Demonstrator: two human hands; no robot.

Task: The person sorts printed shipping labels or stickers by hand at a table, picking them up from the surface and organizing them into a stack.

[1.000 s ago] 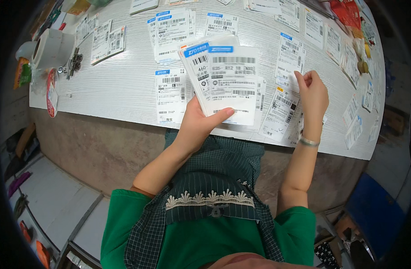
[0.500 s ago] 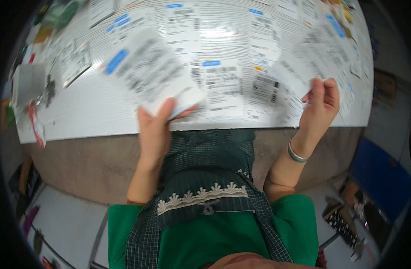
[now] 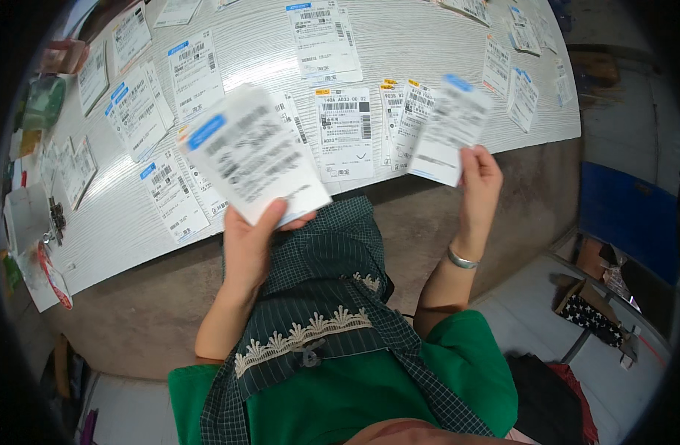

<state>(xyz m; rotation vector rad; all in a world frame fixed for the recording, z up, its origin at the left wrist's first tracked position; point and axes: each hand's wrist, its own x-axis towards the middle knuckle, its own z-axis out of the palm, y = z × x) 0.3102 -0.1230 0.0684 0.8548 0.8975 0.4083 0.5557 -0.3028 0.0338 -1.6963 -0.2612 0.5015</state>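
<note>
A stack of white shipping labels point(image 3: 257, 157) with a blue mark at its top corner is gripped at its lower edge by my left hand point(image 3: 255, 239), thumb on top. My right hand point(image 3: 479, 172) pinches a single shipping label point(image 3: 448, 132) by its lower right corner, and this label is slightly blurred. Under and beside that label lie a few labels with orange marks point(image 3: 409, 111) near the table's front edge. Between my hands one label with a tick mark point(image 3: 344, 133) lies flat. Partly behind the held stack, more labels point(image 3: 174, 194) rest on the table.
The white table point(image 3: 266, 44) carries several more label piles, such as one at the back middle point(image 3: 323, 43) and one at the right point(image 3: 522, 99). Keys point(image 3: 56, 220) and a white box point(image 3: 27, 215) stand at the left edge. A blue panel point(image 3: 629, 219) is off to the right.
The view has turned, so the table now slopes up to the right. My right hand has brought its label inward and lower, over the orange-marked labels. My left hand still holds the stack.
</note>
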